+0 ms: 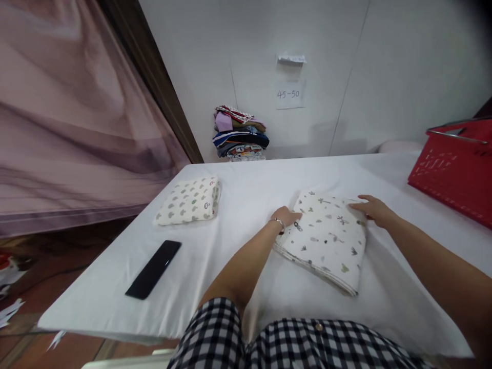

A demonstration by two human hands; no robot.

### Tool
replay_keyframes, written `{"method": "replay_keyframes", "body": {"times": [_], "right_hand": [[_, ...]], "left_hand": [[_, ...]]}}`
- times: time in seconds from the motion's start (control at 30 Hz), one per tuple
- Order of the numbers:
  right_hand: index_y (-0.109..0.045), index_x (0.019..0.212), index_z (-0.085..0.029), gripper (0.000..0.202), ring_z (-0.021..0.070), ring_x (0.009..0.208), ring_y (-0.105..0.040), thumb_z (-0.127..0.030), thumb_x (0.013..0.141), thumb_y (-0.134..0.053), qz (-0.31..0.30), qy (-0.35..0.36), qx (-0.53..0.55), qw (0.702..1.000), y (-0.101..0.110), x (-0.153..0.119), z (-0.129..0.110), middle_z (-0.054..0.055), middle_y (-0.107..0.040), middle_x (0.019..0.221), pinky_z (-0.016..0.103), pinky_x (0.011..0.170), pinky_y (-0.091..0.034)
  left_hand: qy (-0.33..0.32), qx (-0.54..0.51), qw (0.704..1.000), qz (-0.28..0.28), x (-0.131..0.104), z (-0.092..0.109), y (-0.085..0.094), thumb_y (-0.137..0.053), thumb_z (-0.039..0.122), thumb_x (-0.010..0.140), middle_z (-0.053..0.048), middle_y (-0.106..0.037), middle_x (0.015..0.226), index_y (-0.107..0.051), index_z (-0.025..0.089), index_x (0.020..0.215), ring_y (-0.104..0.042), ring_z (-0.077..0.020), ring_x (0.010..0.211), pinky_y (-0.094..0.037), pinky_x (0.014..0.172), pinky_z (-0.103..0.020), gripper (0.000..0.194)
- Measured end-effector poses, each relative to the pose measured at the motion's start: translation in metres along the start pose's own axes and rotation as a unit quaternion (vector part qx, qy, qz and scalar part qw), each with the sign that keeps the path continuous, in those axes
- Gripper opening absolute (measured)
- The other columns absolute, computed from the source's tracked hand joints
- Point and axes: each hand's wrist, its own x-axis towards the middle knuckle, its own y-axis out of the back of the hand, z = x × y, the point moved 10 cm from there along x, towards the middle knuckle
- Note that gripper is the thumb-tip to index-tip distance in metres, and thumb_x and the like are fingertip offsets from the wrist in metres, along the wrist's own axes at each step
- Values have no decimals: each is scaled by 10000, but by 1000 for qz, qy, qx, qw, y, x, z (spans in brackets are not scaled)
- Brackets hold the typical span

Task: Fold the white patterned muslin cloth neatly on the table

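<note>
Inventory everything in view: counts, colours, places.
Covered table: one, white, centre
Folded plant-print cloth: one, white, right of centre
Folded motif-print cloth: one, cream, table's far left
Phone-like slab: one, black, table's left
Plastic basket: one, red, table's right
Folded fabric stack: one, multicoloured, beyond table
Wall: one, grey, background
Paper sign 45-50: one, white, wall
Paper strip: one, white, above sign
Curtain: one, pink, left
Post: one, brown, beside curtain
Floor: one, reddish, lower left
Scraps: several, white, on floor
Checked garment: one, black-and-white, bottom
Bracelet: one, silver, left wrist
Left hand: one, bare, on plant-print cloth
Right hand: one, bare, same cloth's right
</note>
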Motion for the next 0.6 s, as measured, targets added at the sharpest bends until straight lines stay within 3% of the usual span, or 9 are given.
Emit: {"method": "replay_keyframes", "body": {"times": [0.1, 0.23, 0.33, 0.43, 0.53, 0.6], "right_hand": [[-353, 1411, -205, 909, 239, 887, -598, -339, 611, -764, -11, 1, 66, 998, -6, 0, 3, 179, -564, 1203, 284, 595, -498], [-472, 1332, -185, 790, 168, 834, -591, -182, 595, -755, 11, 23, 180, 983, -3, 0, -9, 135, -544, 1182, 231, 662, -500], [-512, 1286, -176, 741, 142, 815, -584, -109, 586, -746, 5, 82, 238, 968, -5, 8, -49, 86, -572, 1076, 229, 705, -501], [-487, 1297, -128, 689, 116, 809, -571, -92, 646, -711, 3, 137, 233, 963, -12, 28, -101, 95, -563, 1082, 228, 726, -486], [-343, 1379, -49, 680, 119, 861, -566, -154, 771, -628, 25, 197, 102, 975, -32, 55, -150, 184, -524, 1180, 234, 718, -466], [-238, 1413, -6, 722, 163, 915, -575, -237, 821, -581, 48, 225, -6, 973, -52, 70, -168, 250, -504, 1208, 266, 701, -472]], "left_hand": [[-18, -14, 1000, -1, 0, 2, -2, -557, 551, 732, -167, -621, 1170, -592, 124, 1068, -600, -297, 989, -442, 695, -303, 544], [-42, -81, 995, 30, -1, 0, 3, -613, 562, 699, -132, -656, 1069, -604, 153, 971, -609, -286, 951, -439, 710, -297, 492], [-48, -186, 981, 35, 5, -5, 13, -670, 559, 671, -99, -677, 942, -598, 162, 866, -621, -256, 867, -444, 674, -288, 449], [-36, -289, 954, 74, 21, -15, 39, -700, 529, 672, -86, -679, 886, -588, 159, 844, -623, -222, 802, -451, 657, -289, 423], [-3, -344, 932, 114, 46, -30, 64, -717, 503, 674, -109, -682, 919, -593, 142, 915, -631, -225, 821, -465, 679, -304, 450], [31, -359, 927, 103, 63, -42, 68, -711, 502, 687, -135, -684, 941, -607, 116, 942, -635, -236, 855, -476, 698, -314, 474]]}}
